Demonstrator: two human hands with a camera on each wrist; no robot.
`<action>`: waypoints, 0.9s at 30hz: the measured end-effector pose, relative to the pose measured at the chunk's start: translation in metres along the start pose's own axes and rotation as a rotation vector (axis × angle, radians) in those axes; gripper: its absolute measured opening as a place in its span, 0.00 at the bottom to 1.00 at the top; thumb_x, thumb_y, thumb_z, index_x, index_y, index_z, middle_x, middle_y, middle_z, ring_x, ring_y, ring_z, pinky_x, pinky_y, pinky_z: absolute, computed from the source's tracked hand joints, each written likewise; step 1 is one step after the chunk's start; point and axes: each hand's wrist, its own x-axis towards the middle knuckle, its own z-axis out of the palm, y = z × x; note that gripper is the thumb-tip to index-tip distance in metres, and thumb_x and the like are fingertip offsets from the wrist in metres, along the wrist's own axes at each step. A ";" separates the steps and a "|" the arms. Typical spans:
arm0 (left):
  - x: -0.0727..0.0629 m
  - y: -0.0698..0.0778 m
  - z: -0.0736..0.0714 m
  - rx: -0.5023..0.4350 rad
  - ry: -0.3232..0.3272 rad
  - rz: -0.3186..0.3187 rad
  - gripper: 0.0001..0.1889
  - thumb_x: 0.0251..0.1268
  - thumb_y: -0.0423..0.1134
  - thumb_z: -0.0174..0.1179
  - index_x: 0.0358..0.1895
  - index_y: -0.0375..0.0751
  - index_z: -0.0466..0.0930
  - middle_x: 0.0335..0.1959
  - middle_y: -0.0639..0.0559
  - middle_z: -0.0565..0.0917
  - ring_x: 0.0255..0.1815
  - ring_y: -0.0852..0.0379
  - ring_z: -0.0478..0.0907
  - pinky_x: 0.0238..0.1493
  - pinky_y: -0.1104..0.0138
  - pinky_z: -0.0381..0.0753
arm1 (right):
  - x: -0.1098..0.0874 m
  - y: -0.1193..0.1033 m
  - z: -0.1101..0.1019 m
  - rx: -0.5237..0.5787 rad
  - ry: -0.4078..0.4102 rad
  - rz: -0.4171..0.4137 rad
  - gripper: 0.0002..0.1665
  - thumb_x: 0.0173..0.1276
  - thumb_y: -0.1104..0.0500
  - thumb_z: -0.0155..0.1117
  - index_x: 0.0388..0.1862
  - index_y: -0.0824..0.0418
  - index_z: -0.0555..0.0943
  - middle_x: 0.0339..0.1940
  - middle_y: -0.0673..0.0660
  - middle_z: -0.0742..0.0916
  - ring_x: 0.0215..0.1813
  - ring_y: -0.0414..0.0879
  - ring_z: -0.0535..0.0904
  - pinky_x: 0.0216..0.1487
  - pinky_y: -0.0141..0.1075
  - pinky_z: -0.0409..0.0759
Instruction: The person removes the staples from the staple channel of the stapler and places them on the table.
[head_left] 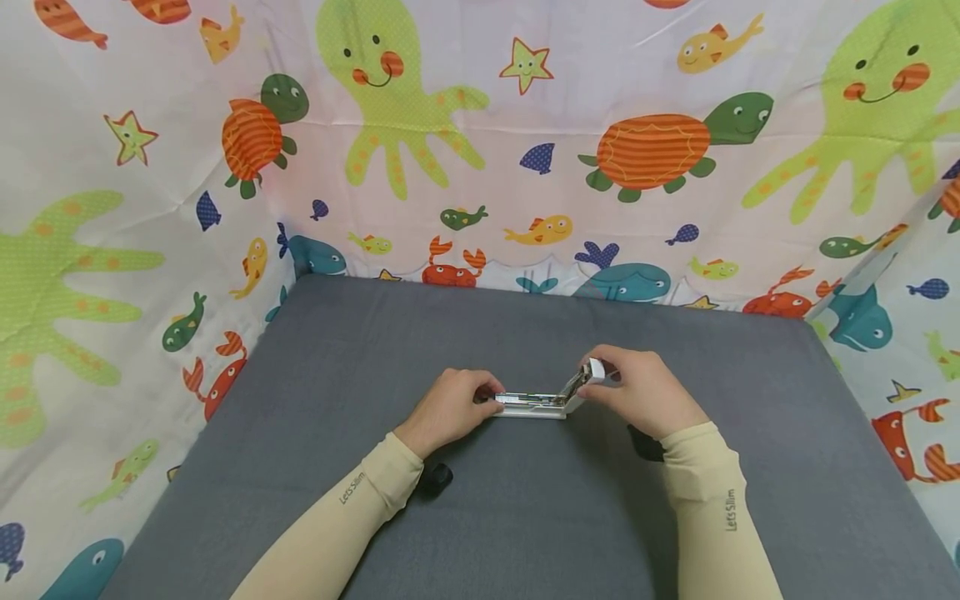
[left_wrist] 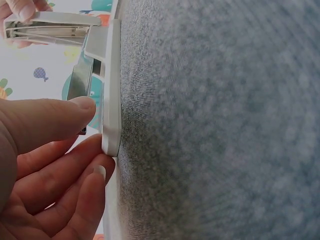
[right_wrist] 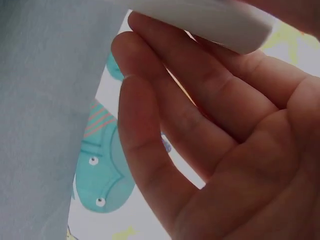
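A white stapler (head_left: 529, 412) lies on the grey cloth with its top cover (head_left: 596, 371) swung up and back to the right. My left hand (head_left: 448, 410) holds the front end of its base, with the thumb at the metal staple channel (left_wrist: 81, 82) and fingertips against the base (left_wrist: 113, 100) in the left wrist view. On the other side, my right hand (head_left: 647, 390) grips the raised cover between thumb and fingers. The right wrist view shows the white cover (right_wrist: 215, 22) across the fingers, while the lower fingers (right_wrist: 142, 115) curve loosely below it.
Grey cloth (head_left: 480, 517) covers the table around the stapler. A curtain printed with sea animals (head_left: 495, 150) encloses the back and both sides. Dark wrist-camera parts (head_left: 437, 481) show beneath the wrists.
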 end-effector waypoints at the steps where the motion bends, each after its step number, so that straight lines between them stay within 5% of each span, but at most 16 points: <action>1: 0.000 0.000 0.000 -0.001 -0.001 0.001 0.09 0.71 0.42 0.75 0.50 0.49 0.92 0.41 0.58 0.91 0.38 0.65 0.83 0.44 0.66 0.85 | -0.001 0.002 -0.002 -0.007 0.000 0.013 0.13 0.72 0.53 0.76 0.53 0.48 0.88 0.42 0.49 0.91 0.47 0.50 0.85 0.50 0.50 0.86; 9: -0.001 0.000 -0.002 -0.006 0.006 0.004 0.09 0.71 0.42 0.75 0.50 0.49 0.92 0.42 0.57 0.92 0.40 0.64 0.84 0.45 0.66 0.85 | -0.003 0.016 -0.009 -0.068 -0.018 0.105 0.16 0.70 0.55 0.77 0.55 0.53 0.88 0.39 0.52 0.90 0.42 0.50 0.80 0.40 0.40 0.76; 27: 0.000 0.001 -0.002 0.008 -0.002 -0.001 0.09 0.71 0.42 0.75 0.50 0.49 0.91 0.41 0.57 0.92 0.40 0.64 0.84 0.45 0.65 0.86 | 0.003 0.027 0.007 -0.182 -0.063 0.141 0.14 0.64 0.64 0.76 0.49 0.63 0.87 0.41 0.61 0.91 0.38 0.54 0.81 0.40 0.48 0.80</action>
